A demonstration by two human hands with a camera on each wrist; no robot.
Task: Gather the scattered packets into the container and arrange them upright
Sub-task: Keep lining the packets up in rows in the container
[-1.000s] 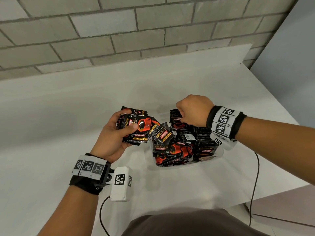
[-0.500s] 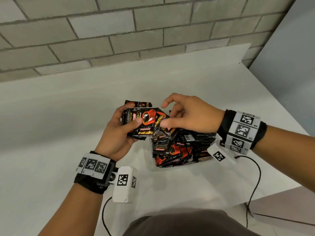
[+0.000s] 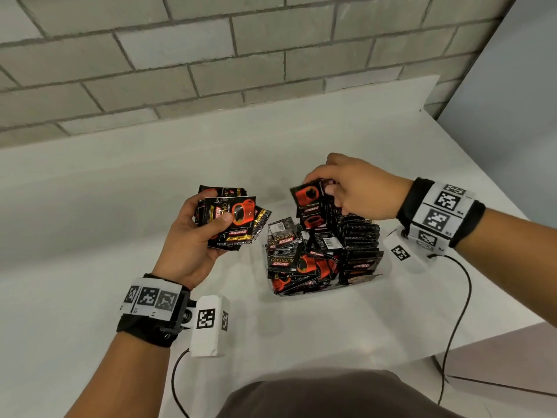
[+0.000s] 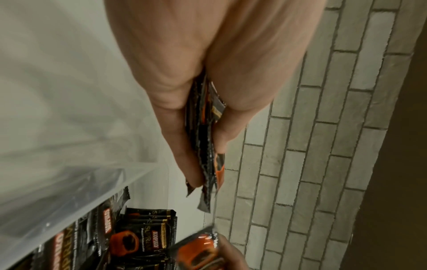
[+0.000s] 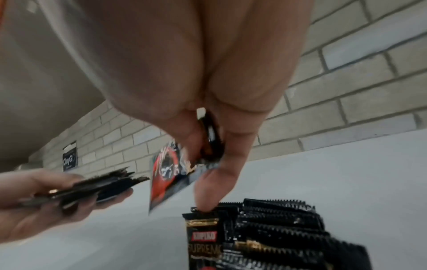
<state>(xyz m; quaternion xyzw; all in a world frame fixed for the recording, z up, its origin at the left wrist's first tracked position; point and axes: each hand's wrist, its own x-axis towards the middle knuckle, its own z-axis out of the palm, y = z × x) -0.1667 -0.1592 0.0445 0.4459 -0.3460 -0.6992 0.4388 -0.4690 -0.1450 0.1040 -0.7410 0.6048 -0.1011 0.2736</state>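
- A fanned stack of packets (image 3: 232,220) is gripped in the left hand (image 3: 193,239), thumb pressed across the top packet, held above the white surface (image 3: 90,206) just left of the container (image 3: 373,280).
- A single packet (image 3: 309,203) is pinched at its top edge between the thumb and fingers of the right hand (image 3: 355,191) and hangs roughly upright over the container's far side.
- In the right wrist view, one finger of that hand is seen touching the top edge of the upright row (image 5: 272,217) already standing in the container.
- The container's right part is filled with packets standing on edge; in its left part, loose packets (image 3: 286,254) lie tilted and overlapping.
- The step in hand is judged to be the placing of one packet into the upright row.
- Next, a gap must be opened at the row's end and the packet slid down on edge; the tilted packets remain to be straightened.
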